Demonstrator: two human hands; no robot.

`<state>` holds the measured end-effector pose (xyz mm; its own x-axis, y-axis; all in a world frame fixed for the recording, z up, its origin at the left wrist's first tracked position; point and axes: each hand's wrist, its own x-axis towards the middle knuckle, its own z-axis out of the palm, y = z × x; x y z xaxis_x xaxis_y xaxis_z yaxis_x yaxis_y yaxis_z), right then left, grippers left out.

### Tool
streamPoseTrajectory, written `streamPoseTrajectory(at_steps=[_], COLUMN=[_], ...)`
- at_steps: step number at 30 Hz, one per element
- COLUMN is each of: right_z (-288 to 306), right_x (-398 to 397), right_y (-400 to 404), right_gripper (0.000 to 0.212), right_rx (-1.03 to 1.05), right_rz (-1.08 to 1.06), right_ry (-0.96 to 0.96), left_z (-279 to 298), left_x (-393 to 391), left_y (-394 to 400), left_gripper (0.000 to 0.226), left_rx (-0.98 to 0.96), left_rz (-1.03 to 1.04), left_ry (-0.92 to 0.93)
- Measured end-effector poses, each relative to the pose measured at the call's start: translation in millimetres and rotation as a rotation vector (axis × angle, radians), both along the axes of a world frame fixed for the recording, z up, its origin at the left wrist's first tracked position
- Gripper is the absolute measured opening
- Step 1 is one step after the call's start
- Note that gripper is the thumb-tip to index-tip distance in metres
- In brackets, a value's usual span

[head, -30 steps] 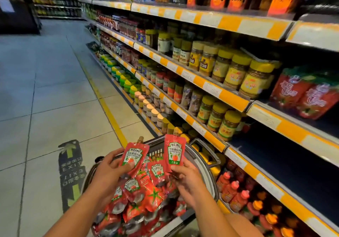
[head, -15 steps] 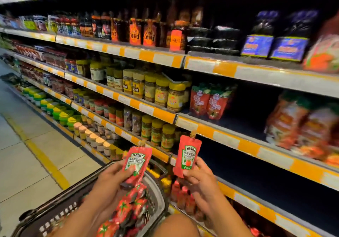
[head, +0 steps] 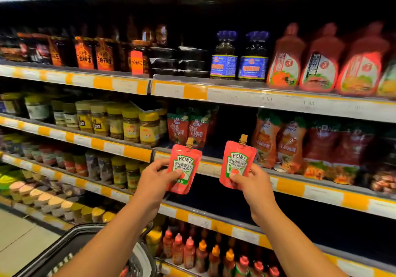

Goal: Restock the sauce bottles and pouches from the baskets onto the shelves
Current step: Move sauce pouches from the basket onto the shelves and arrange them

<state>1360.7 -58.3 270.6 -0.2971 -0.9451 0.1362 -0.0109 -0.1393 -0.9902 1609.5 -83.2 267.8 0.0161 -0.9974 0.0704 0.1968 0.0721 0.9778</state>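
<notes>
A: Left hand (head: 155, 179)?
B: Pinches one ketchup pouch (head: 184, 167), upright, at 6 o'clock of shelf (head: 289, 185) pouches.
A: Right hand (head: 252, 182)?
B: Pinches 2nd pouch (head: 236, 162), at 3 o'clock of the 1st.

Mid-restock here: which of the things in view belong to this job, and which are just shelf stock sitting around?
In the job:
- left hand gripping a Heinz ketchup pouch
- right hand gripping a second Heinz pouch
- basket below
- empty shelf gap behind the pouches, a likely spot

Just there:
- yellow-lidded jars
- red squeeze bottles
- blue-labelled jars
- small capped bottles
</notes>
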Motion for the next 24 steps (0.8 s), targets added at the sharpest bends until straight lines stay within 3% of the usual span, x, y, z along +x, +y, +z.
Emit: streamPoseTrajectory(at_steps=[8,14,18,21,23,24], right_z=[28.3,34.9,34.4,35.5,37.0,35.4], right_x=[-9.8,-6.5,-7.1,-5.1,-3.2,-4.5], right_y=[-46.8,-89.7,-126.0,-151.3,-169.6,-183.3], right_gripper=[0.018,0.021,0.017,0.003,0.016,0.02], right_rx=[-0.065,-0.016,0.093,0.183,0.22,0.183], right_rz=[-0.19,-0.268,-0.338,-0.313,-0.296,-0.342], right_ry=[0.246,0.398,0.371,0.262,0.336,0.285], left_z=[33.6,29.6,22.9,21.3,22.1,22.8], left_x=[-48.0,-58.1,-58.4,-53.9,-50.5,-48.5], left_y=[-58.6,-86.3,-94.9,-99.4,-101.8,-102.6], left_gripper=[0.027,0.025,0.025,0.024,0.024,0.024], left_rx=[-0.166,-0.174,-0.196,-0.217,-0.234,-0.245], left_rz=[0.006,0.028,0.042,0.032,0.032,0.032], left_ry=[-0.153,-0.121,-0.121,-0.106,-0.112,-0.116])
